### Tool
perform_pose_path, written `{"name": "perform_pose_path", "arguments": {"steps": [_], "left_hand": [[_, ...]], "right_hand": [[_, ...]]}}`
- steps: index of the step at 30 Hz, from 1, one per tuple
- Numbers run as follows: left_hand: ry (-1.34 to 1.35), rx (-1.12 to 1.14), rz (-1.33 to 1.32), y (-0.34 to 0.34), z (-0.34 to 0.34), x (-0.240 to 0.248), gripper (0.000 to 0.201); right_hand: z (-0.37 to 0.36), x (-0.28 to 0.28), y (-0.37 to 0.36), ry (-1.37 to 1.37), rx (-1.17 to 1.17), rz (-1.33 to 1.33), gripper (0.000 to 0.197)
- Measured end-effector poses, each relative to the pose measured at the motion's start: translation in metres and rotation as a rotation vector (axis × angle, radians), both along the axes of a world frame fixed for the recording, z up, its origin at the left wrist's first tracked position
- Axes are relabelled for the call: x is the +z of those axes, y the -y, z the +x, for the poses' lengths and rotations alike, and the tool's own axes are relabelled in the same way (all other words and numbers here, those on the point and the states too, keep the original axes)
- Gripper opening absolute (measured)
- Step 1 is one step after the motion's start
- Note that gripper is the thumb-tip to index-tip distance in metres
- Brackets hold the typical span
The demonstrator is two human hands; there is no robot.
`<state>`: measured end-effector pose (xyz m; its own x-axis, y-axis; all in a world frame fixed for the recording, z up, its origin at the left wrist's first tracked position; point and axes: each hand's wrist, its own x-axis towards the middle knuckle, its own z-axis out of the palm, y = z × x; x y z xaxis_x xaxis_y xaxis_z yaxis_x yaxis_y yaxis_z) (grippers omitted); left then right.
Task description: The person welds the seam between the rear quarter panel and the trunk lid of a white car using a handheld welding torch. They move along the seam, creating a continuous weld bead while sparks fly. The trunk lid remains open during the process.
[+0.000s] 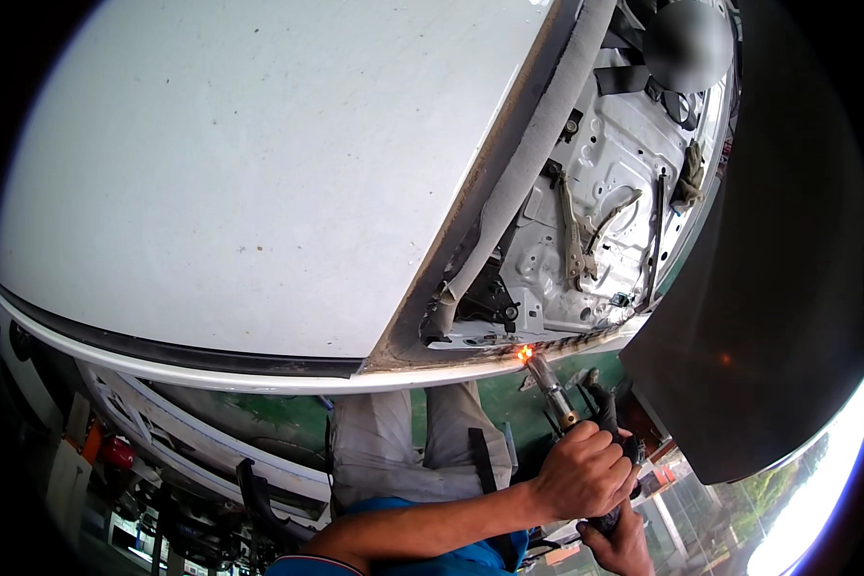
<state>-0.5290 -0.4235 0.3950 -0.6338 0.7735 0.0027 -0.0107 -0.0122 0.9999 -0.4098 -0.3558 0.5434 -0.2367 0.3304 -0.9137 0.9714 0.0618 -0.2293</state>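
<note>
My left hand is closed around the body of a torch with a silver metal nozzle and a brass-coloured collar. Below it, my right hand grips the black lower part, partly cut off by the picture's edge. Orange flame glows at the nozzle's tip, right against the lower edge of a window opening in a white car body. A dirty brown band runs along that bare frame. Grey fabric trim lines the opening's inner side.
Inside the opening lies a bare silver metal panel with brackets and a crumpled glove. A large dark panel hangs at the right. Behind my legs, a white frame and metal parts stand on the green floor.
</note>
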Motion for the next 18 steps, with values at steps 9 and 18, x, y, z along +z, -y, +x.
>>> {"name": "perform_pose_path", "arguments": {"steps": [9, 18], "left_hand": [[-0.034, 0.027, -0.007, -0.002, 0.001, -0.001, 0.031], [-0.035, 0.000, -0.024, -0.003, 0.001, 0.000, 0.030]], "right_hand": [[0.013, -0.003, 0.001, -0.038, 0.054, -0.020, 0.087], [0.017, 0.002, -0.002, 0.036, 0.121, 0.015, 0.087]]}}
